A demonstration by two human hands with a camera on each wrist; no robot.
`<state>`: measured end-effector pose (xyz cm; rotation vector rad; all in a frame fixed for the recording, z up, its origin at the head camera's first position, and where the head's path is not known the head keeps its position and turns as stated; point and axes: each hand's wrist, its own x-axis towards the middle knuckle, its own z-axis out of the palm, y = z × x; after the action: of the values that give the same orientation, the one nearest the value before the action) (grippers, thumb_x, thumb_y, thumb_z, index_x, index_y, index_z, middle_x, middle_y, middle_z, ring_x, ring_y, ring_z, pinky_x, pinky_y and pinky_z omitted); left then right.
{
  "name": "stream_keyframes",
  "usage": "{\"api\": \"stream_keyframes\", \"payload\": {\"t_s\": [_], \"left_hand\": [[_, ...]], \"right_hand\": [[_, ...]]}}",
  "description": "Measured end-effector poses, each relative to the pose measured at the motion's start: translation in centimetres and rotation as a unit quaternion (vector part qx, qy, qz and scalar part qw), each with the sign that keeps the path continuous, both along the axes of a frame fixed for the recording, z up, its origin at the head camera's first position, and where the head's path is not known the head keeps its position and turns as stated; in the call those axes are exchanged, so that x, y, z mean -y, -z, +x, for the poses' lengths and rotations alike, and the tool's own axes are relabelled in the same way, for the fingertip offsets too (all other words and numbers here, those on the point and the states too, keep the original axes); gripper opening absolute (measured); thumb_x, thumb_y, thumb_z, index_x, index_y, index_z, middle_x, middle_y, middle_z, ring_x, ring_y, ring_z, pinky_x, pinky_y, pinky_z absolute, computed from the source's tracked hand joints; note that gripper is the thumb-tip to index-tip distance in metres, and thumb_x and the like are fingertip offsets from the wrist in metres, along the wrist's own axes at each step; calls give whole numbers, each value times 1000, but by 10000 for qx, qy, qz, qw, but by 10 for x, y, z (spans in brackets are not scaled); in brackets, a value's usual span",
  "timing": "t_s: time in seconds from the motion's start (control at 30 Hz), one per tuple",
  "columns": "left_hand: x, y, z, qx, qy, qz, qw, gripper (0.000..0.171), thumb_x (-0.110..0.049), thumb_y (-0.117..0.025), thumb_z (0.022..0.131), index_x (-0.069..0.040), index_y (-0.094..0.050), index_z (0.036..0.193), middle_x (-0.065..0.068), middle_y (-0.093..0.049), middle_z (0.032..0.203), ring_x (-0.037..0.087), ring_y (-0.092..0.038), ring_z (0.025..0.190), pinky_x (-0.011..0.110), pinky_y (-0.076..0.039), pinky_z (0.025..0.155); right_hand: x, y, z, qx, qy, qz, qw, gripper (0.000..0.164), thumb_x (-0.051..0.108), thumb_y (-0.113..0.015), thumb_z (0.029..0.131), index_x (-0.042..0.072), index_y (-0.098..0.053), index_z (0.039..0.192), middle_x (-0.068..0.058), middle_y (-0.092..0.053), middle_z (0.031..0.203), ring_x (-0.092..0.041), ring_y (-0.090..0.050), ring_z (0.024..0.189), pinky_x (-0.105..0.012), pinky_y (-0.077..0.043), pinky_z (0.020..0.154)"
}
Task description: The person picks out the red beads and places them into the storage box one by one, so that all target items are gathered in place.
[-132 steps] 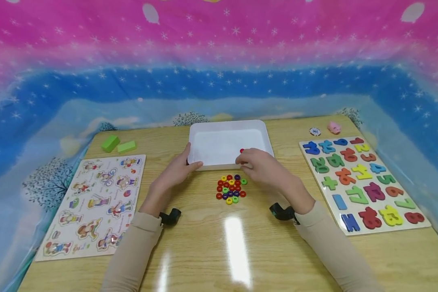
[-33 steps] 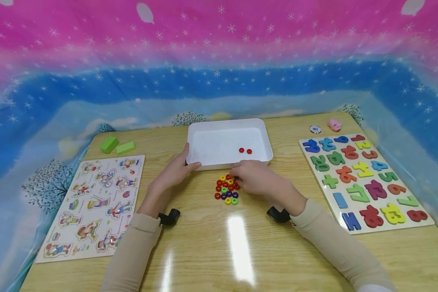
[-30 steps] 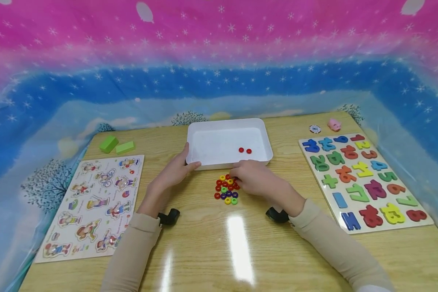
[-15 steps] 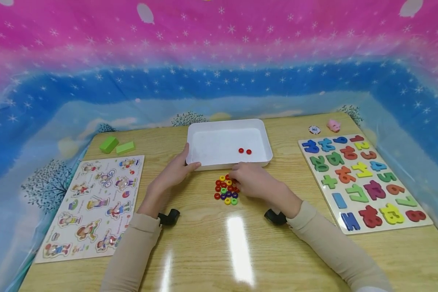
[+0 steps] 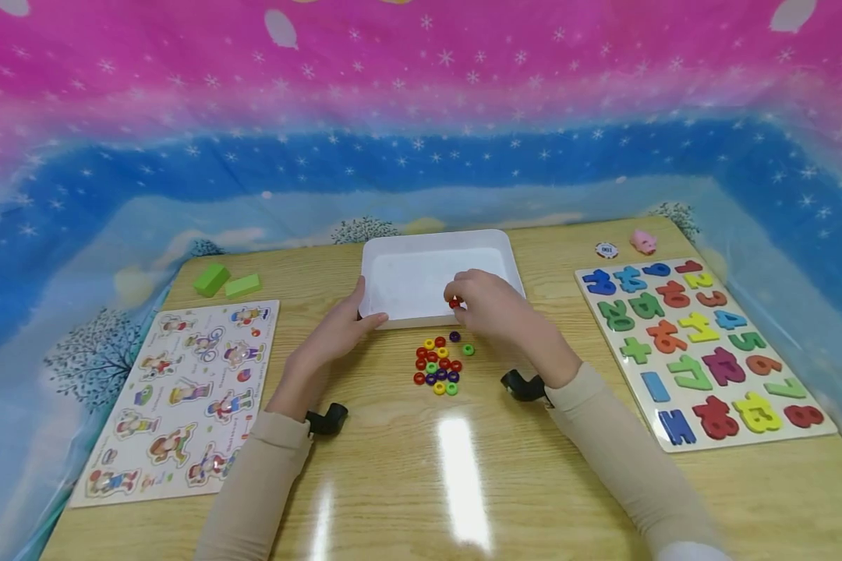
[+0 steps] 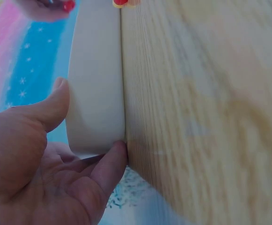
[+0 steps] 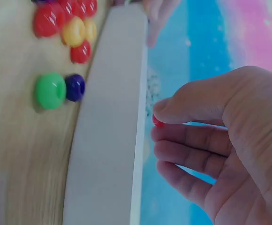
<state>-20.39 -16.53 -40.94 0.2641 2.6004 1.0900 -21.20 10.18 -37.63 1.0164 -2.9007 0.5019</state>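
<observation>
A white tray (image 5: 421, 269) stands at the back middle of the table. My left hand (image 5: 337, 327) holds its left front corner, with thumb (image 6: 56, 105) against the wall by the rim and fingers round the corner. Above the tray's front edge, my right hand (image 5: 494, 308) pinches a red bead (image 7: 158, 121) between thumb and index finger; the other fingers are loosely bent. In front of the tray lies a cluster of red, yellow, purple and green beads (image 5: 433, 358). A green bead (image 5: 468, 350) and a purple bead (image 5: 454, 336) lie at its right side. My right hand covers part of the tray floor.
At left lies a picture puzzle board (image 5: 175, 397), with two green blocks (image 5: 212, 279) behind it. A number puzzle board (image 5: 702, 354) lies at right, near a poker chip (image 5: 606, 250) and a pink pig figure (image 5: 643, 241). A patterned cloth hangs behind the table.
My right hand has risen from the bead cluster to the tray's front edge, carrying a red bead. It now hides the two red beads seen in the tray earlier. My left hand stays put.
</observation>
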Motion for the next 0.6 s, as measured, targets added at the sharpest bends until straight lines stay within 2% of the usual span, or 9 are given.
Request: {"api": "stream_keyframes", "payload": {"t_s": [0.13,0.3,0.37,0.53,0.6], "left_hand": [[1,1,0,-36,28,13,10000,86,-52,-46,92,-22,11,148,4,-3,158,21,-12,145,46,-21,115],[0,3,0,-45,51,13,10000,85,-51,-46,92,-22,11,148,4,-2,158,22,-11,145,47,-21,115],[0,2,0,-26,30,19,10000,84,-49,-47,93,-22,11,148,3,-2,158,22,-10,145,46,-20,115],[-1,0,1,3,-29,47,10000,83,-46,-47,94,-21,9,149,3,-1,158,21,-9,145,46,-19,116],[0,-1,1,-4,-38,36,10000,83,-45,-47,94,-20,9,149,3,-1,158,21,-8,145,46,-18,116]], "right_hand": [[4,4,-19,144,218,-81,9996,13,11,-61,85,12,-69,95,-2,-63,90,-16,-54,78,-31,-47,73],[11,18,-37,262,281,-55,9992,17,7,-57,85,11,-70,94,-4,-66,92,-17,-53,78,-30,-45,73],[14,24,-42,266,298,-17,9992,19,4,-54,84,12,-70,90,-3,-65,89,-17,-49,75,-29,-41,69],[18,31,-49,42,322,205,9993,22,0,-48,84,11,-63,72,-5,-55,70,-18,-38,65,-29,-32,62],[19,30,-50,-18,305,320,9990,21,1,-48,85,10,-64,73,-6,-56,70,-18,-40,65,-29,-34,62]]}}
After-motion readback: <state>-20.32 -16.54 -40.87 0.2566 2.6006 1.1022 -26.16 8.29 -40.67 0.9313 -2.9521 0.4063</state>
